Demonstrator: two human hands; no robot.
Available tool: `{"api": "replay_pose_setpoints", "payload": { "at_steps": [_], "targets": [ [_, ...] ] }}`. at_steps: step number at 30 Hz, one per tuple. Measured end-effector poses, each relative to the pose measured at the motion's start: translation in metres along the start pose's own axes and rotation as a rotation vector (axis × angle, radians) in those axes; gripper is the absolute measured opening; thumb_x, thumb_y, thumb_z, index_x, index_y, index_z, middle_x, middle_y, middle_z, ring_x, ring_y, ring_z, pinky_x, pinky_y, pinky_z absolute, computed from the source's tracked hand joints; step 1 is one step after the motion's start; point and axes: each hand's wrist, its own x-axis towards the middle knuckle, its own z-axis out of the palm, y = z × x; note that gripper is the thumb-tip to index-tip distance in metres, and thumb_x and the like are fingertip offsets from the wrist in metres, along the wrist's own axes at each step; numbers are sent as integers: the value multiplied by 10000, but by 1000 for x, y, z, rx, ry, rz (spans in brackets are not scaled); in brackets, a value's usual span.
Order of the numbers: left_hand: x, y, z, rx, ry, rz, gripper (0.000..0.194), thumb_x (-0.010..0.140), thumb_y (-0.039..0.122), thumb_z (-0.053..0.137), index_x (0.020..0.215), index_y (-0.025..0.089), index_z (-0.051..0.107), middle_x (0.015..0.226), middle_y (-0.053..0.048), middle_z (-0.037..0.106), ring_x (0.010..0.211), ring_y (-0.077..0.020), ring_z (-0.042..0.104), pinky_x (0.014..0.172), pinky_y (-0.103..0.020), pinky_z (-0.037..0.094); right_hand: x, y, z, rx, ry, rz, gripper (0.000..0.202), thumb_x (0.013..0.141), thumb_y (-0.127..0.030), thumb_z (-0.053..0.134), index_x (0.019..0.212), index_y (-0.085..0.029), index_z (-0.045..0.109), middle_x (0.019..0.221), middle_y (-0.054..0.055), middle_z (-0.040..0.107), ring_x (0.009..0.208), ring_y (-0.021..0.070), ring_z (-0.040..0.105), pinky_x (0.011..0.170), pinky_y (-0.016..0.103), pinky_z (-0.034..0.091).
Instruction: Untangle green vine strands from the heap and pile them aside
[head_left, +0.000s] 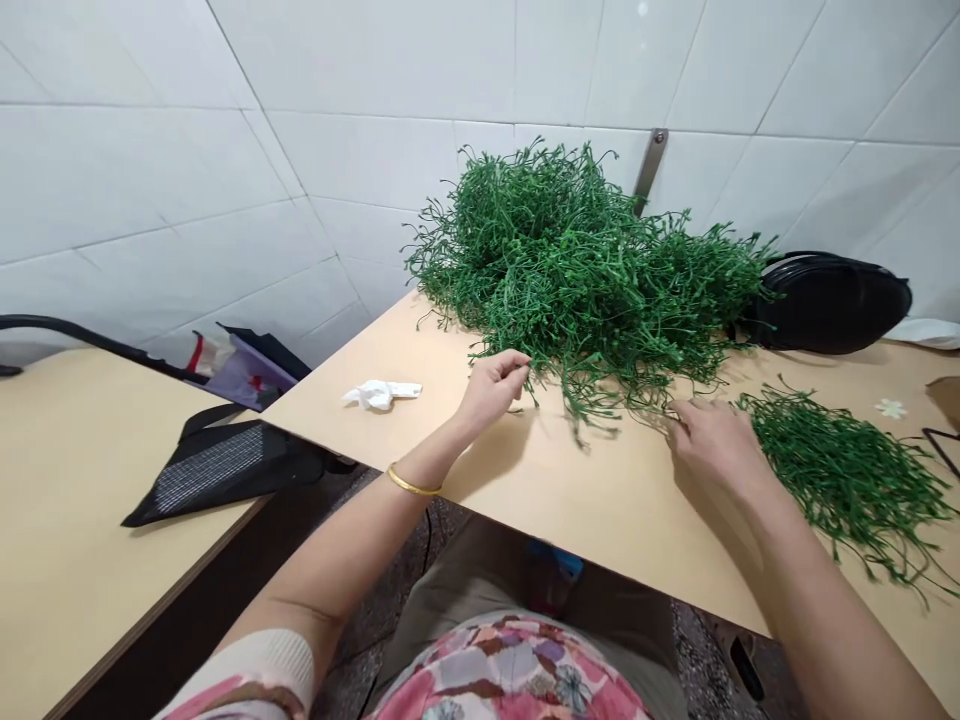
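Note:
A large heap of thin green plastic plant stems (570, 250) with small forked tips lies against the wall. At its front edge my left hand (493, 388), with a gold bangle on the wrist, is pinched closed on a green stem. To the right, my right hand (711, 435) rests low over the table, its fingertips bent around thin stems that trail out of the heap. Its grip is partly hidden by the back of the hand. Just beyond the right hand lies a smaller, flatter pile of green stems (847, 475).
A crumpled white tissue (381, 394) lies on the wooden table (600, 500) at left. A black rounded case (832, 300) and a small pale flower shape (890, 408) are at right. A black mesh bag (225, 460) spans the gap to a second table (90, 480).

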Motion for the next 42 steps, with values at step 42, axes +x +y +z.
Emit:
{"api": "replay_pose_setpoints", "payload": {
  "at_steps": [42],
  "targets": [
    [-74,-9,74,561,-440,364,229,877,273,403,878,157,600,772,-50,614,718,-134,564,681,-245,443,-88,-43,-26,835,-162,153,273,862,-345,385,648,-202,476,531,-22,464,538,123,450,553,235,320]
  ]
}}
